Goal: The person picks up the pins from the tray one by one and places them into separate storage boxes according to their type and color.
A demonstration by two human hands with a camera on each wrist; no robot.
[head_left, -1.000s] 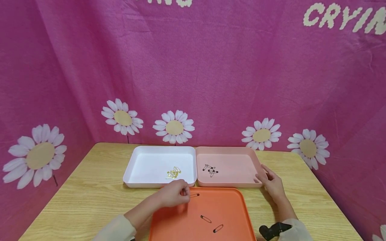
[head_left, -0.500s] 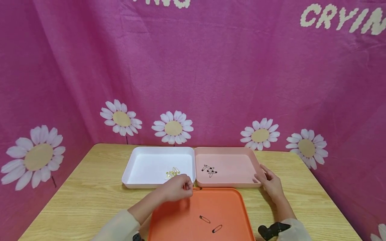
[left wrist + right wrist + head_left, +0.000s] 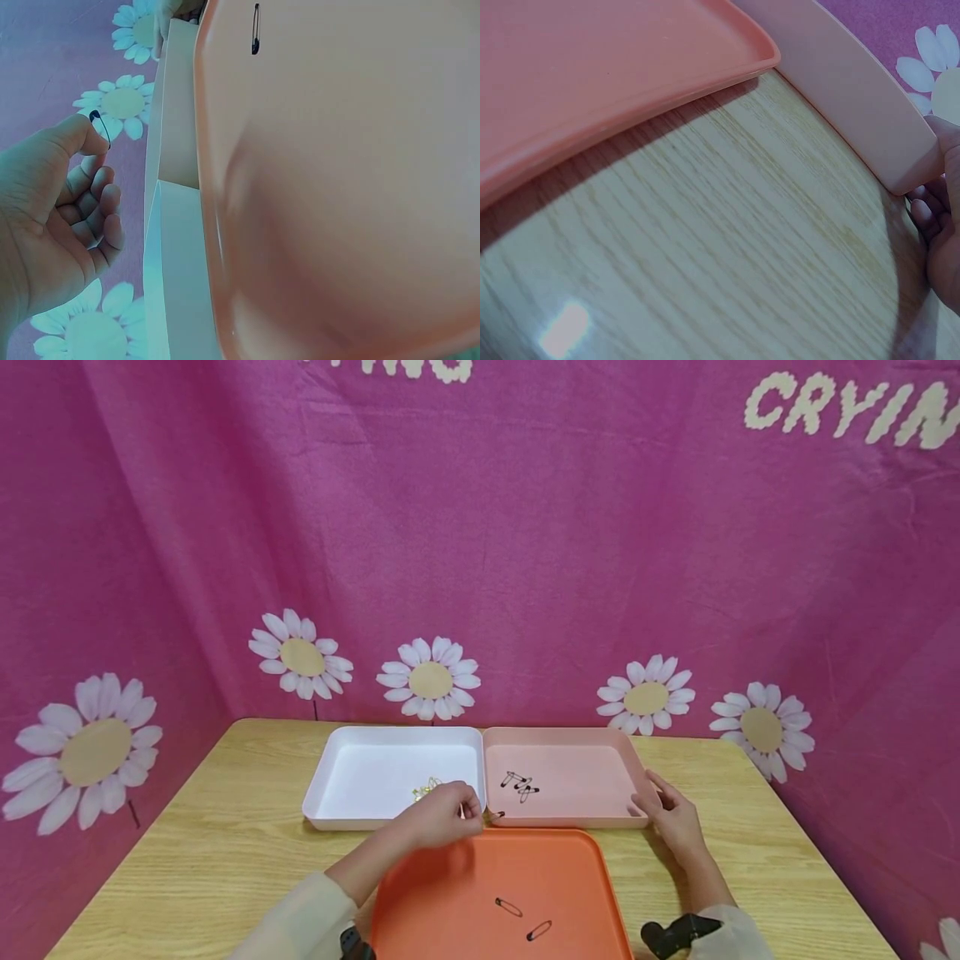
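Observation:
My left hand (image 3: 442, 817) pinches a black safety pin (image 3: 95, 115) between thumb and forefinger, the other fingers loosely bent. It hovers over the near rims where the white tray (image 3: 367, 777) and pink tray (image 3: 585, 768) meet. The pink tray's right end is held by my right hand (image 3: 678, 828), thumb at the rim and fingers against the outer wall, as the right wrist view shows. Several black safety pins (image 3: 521, 785) lie in the pink tray. Gold safety pins (image 3: 426, 788) lie in the white one, partly hidden by my left hand. Two dark safety pins (image 3: 508, 907) rest apart on the orange tray (image 3: 555, 868).
The orange tray lies in front of the two trays, close to their near walls. All stand on a wooden table (image 3: 225, 827). A magenta cloth (image 3: 525, 568) with printed daisies hangs behind and at the sides.
My left hand has lifted and moved forward and slightly right, carrying the safety pin from over the orange tray's far edge to the pink tray's near rim. The right hand has stayed in place.

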